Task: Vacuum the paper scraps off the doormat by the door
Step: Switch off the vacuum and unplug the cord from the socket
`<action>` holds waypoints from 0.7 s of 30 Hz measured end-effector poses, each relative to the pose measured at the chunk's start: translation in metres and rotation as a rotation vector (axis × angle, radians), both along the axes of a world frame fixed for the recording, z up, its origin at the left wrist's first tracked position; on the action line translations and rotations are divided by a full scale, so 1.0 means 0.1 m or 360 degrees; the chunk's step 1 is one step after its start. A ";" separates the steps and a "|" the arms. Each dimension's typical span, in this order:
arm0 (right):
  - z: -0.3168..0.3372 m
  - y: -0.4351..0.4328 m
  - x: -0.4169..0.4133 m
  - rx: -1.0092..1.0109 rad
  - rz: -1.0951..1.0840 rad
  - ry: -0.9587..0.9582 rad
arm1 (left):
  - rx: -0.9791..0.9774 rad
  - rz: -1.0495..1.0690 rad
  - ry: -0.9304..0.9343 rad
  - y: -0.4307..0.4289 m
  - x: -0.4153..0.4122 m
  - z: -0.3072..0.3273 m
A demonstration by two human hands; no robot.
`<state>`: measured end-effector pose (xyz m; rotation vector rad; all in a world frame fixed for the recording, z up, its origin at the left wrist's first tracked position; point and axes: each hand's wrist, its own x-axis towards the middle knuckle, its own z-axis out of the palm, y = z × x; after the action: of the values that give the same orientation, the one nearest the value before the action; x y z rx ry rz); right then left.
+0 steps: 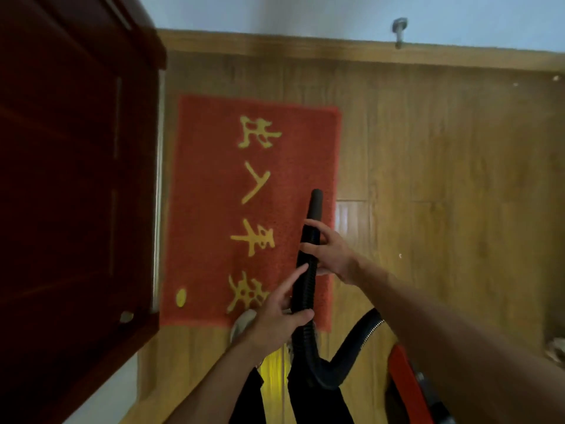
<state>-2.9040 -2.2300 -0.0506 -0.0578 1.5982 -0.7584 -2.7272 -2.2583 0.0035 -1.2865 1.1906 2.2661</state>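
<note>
A red doormat with yellow characters lies on the wooden floor beside the dark red door. I see no paper scraps on the mat. A black ribbed vacuum hose rises over the mat's right half, its nozzle tip pointing away from me above the mat. My right hand grips the hose just below the nozzle. My left hand holds the hose lower down. The hose loops down and right toward the red vacuum body at the bottom right.
Wooden floor stretches right of the mat, with a baseboard and pale wall at the far end. A metal door stop sticks out of the wall. A few small white specks lie on the floor at far right. My shoe touches the mat's near edge.
</note>
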 end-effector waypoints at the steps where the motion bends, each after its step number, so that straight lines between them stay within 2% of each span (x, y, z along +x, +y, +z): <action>1: 0.05 0.12 -0.05 -0.0003 -0.0083 0.0009 | -0.0059 -0.0102 0.0028 0.04 -0.05 0.03; 7: 0.34 0.86 -0.13 -0.0005 -0.0592 0.0118 | -0.0410 -0.0793 0.0283 0.31 -0.23 0.11; 15: 0.76 1.86 0.20 0.0051 -0.1126 0.0396 | -0.0454 -0.1416 0.0494 0.78 -0.32 0.46; 21: 1.01 2.79 0.60 0.0112 -0.1505 0.0625 | -0.0381 -0.1806 0.0657 1.44 -0.30 0.64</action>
<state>-2.8441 -1.9508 0.0508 0.6816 2.0210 -1.4731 -2.7575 -2.1143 0.0675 -0.0201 1.7394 1.5331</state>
